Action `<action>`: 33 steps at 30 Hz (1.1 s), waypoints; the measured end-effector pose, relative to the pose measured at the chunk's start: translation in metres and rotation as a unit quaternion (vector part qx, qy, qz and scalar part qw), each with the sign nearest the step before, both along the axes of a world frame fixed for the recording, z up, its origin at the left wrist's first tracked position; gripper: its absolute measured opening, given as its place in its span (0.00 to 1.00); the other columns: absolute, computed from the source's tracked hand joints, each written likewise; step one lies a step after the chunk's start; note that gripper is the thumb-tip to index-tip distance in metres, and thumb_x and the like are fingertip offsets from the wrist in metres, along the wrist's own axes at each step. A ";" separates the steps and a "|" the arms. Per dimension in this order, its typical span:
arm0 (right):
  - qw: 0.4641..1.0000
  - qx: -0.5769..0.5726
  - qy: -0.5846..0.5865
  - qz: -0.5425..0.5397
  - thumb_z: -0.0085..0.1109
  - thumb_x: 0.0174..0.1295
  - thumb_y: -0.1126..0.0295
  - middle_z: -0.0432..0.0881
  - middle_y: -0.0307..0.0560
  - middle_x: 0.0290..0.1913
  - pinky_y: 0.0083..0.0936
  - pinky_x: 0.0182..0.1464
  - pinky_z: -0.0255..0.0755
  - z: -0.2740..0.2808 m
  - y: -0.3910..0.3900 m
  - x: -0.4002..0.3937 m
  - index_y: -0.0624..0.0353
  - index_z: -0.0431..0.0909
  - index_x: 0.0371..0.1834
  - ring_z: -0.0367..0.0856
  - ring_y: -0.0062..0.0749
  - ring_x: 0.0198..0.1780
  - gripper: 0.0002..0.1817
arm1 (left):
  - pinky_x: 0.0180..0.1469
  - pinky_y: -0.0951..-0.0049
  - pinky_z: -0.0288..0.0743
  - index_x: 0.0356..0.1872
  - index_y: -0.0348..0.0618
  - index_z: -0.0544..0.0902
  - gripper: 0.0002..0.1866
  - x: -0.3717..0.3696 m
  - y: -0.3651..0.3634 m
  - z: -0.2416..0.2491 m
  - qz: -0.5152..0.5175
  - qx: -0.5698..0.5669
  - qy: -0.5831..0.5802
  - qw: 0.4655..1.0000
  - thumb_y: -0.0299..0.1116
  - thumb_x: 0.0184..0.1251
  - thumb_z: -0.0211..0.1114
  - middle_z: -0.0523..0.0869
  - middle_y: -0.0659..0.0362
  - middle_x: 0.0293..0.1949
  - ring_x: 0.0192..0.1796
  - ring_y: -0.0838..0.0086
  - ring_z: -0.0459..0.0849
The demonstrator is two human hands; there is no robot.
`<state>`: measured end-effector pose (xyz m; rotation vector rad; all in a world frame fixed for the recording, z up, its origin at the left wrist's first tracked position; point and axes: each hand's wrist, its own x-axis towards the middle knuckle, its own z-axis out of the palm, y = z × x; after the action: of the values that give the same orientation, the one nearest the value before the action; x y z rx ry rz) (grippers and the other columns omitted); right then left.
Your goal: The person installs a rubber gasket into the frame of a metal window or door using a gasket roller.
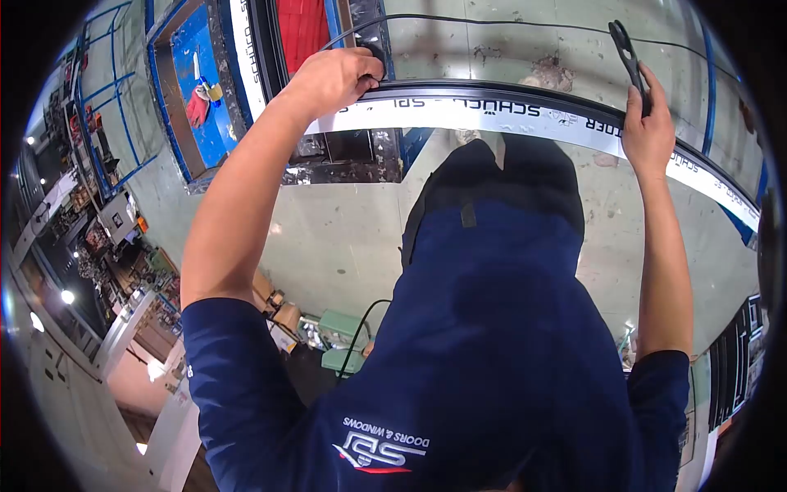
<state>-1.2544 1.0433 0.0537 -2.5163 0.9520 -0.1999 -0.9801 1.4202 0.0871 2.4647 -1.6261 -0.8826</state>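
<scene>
A long window-frame profile (492, 120) with white printed film and a black edge runs across in front of me. My left hand (340, 78) is at its left part, fingers curled in at the black edge. Something dark shows by those fingertips, but what they pinch is hidden. Toward the right end, my right hand (649, 127) is closed around a slim black tool (625, 51) with a slot in its upper end, held upright beside the profile. The tool's kind cannot be made out. Beyond the profile, a thin black cord or strip (484, 20) arcs from near my left hand to the right.
Left of the profile stands a blue-topped work stand (182, 61) with a red-and-yellow item (201, 100) on it. Another filmed profile (247, 49) meets the first near my left hand. Red material (303, 33) lies behind. Blue metal racks (115, 90) stand farther left.
</scene>
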 end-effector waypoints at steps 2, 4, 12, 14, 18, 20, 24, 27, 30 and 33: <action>1.000 -0.002 0.011 -0.006 0.57 0.75 0.58 0.87 0.48 0.39 0.39 0.46 0.78 0.001 0.001 -0.001 0.36 0.75 0.71 0.86 0.47 0.42 0.22 | 0.49 0.58 0.82 0.41 0.42 0.87 0.07 0.001 0.001 -0.003 -0.002 -0.011 0.005 1.000 0.24 0.64 0.67 0.89 0.58 0.44 0.46 0.55 0.88; 0.999 -0.034 0.015 0.008 0.56 0.75 0.57 0.87 0.48 0.40 0.40 0.46 0.78 -0.002 0.000 0.000 0.35 0.75 0.71 0.86 0.48 0.42 0.22 | 0.50 0.58 0.82 0.42 0.43 0.87 0.07 0.003 0.002 -0.006 -0.010 -0.013 0.011 1.000 0.25 0.64 0.66 0.89 0.56 0.43 0.46 0.55 0.88; 1.000 -0.028 -0.012 0.009 0.56 0.75 0.59 0.86 0.47 0.40 0.39 0.45 0.78 -0.003 0.000 -0.002 0.36 0.75 0.71 0.85 0.46 0.40 0.22 | 0.50 0.60 0.83 0.41 0.37 0.87 0.07 0.007 -0.002 -0.003 0.013 -0.010 0.055 0.998 0.20 0.62 0.66 0.90 0.51 0.40 0.44 0.56 0.90; 1.000 -0.027 -0.012 0.010 0.57 0.75 0.59 0.86 0.47 0.40 0.39 0.45 0.78 -0.003 0.000 -0.002 0.37 0.75 0.71 0.85 0.46 0.41 0.22 | 0.50 0.62 0.84 0.41 0.36 0.87 0.07 0.008 -0.004 -0.002 0.033 0.002 0.076 0.997 0.20 0.62 0.66 0.90 0.51 0.40 0.44 0.57 0.90; 1.000 -0.023 0.000 0.009 0.58 0.75 0.59 0.86 0.47 0.40 0.39 0.45 0.78 0.000 0.000 -0.001 0.37 0.75 0.71 0.85 0.45 0.41 0.22 | 0.49 0.65 0.84 0.42 0.35 0.88 0.07 0.011 -0.007 -0.001 0.078 0.031 0.120 0.989 0.18 0.64 0.66 0.91 0.50 0.39 0.44 0.61 0.92; 1.000 -0.028 -0.002 0.011 0.58 0.75 0.59 0.86 0.48 0.41 0.39 0.45 0.78 -0.002 -0.001 -0.002 0.37 0.75 0.71 0.85 0.45 0.41 0.22 | 0.50 0.65 0.84 0.42 0.35 0.88 0.07 0.014 -0.010 -0.002 0.075 0.040 0.122 0.989 0.18 0.64 0.67 0.91 0.50 0.39 0.44 0.62 0.92; 1.000 -0.024 -0.005 0.017 0.58 0.74 0.59 0.86 0.48 0.42 0.38 0.45 0.78 -0.004 -0.002 -0.002 0.36 0.75 0.71 0.86 0.45 0.41 0.22 | 0.51 0.65 0.85 0.42 0.35 0.88 0.08 0.015 -0.011 0.002 0.063 0.050 0.128 0.989 0.19 0.62 0.70 0.91 0.50 0.41 0.45 0.61 0.92; 1.000 -0.023 0.003 0.014 0.58 0.74 0.59 0.86 0.48 0.42 0.38 0.46 0.78 -0.002 -0.002 -0.001 0.36 0.75 0.71 0.86 0.45 0.41 0.22 | 0.51 0.64 0.85 0.42 0.35 0.88 0.09 0.015 -0.010 0.002 0.015 0.018 0.105 0.994 0.20 0.60 0.72 0.91 0.49 0.42 0.46 0.57 0.91; 1.000 -0.021 0.015 0.013 0.58 0.74 0.59 0.86 0.48 0.41 0.38 0.46 0.78 -0.002 -0.002 -0.001 0.35 0.75 0.71 0.86 0.45 0.41 0.22 | 0.52 0.62 0.85 0.42 0.35 0.88 0.10 0.015 -0.011 0.002 -0.011 0.026 0.088 0.996 0.21 0.59 0.73 0.90 0.49 0.43 0.46 0.54 0.90; 0.999 -0.036 -0.005 0.021 0.58 0.74 0.59 0.86 0.48 0.41 0.38 0.46 0.79 -0.006 -0.003 -0.002 0.35 0.75 0.71 0.86 0.45 0.42 0.23 | 0.53 0.62 0.85 0.42 0.34 0.88 0.10 0.016 -0.012 0.000 -0.032 0.024 0.073 0.996 0.21 0.59 0.72 0.90 0.48 0.43 0.46 0.54 0.90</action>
<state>-1.2561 1.0403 0.0482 -2.5950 0.9037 -0.2365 -0.9646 1.4082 0.0866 2.3263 -1.6617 -1.0958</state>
